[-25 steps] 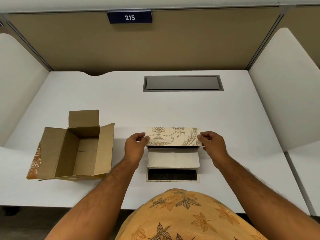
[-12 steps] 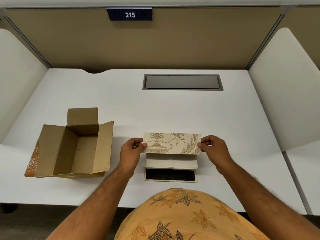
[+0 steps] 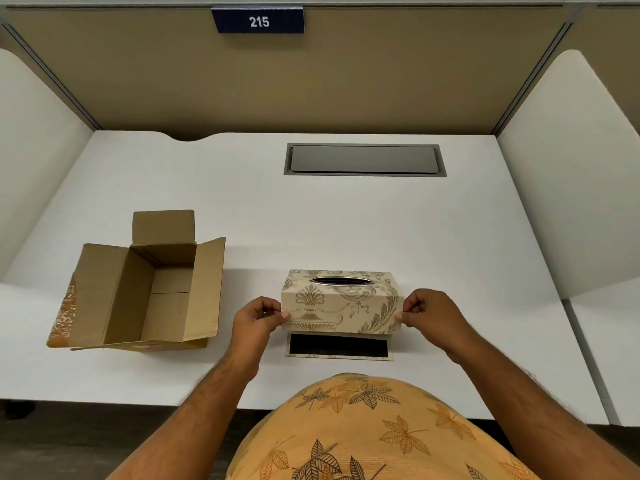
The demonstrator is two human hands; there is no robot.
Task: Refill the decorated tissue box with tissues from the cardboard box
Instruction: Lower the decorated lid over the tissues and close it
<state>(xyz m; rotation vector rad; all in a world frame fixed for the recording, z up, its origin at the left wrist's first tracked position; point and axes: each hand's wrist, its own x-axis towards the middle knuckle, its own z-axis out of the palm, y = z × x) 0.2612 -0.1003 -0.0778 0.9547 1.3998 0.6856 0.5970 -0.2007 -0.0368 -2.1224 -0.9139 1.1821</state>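
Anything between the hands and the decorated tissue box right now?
Nothing visible. The left hand and right hand already pinch the two ends of the decorated tissue box. The cardboard box sits apart, off to the left.

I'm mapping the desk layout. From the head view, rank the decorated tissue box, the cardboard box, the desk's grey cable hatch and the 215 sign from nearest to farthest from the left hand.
1. Decorated tissue box, pinched by the left hand
2. Cardboard box, to its left
3. Grey cable hatch, farther back on the desk
4. 215 sign, up on the back partition
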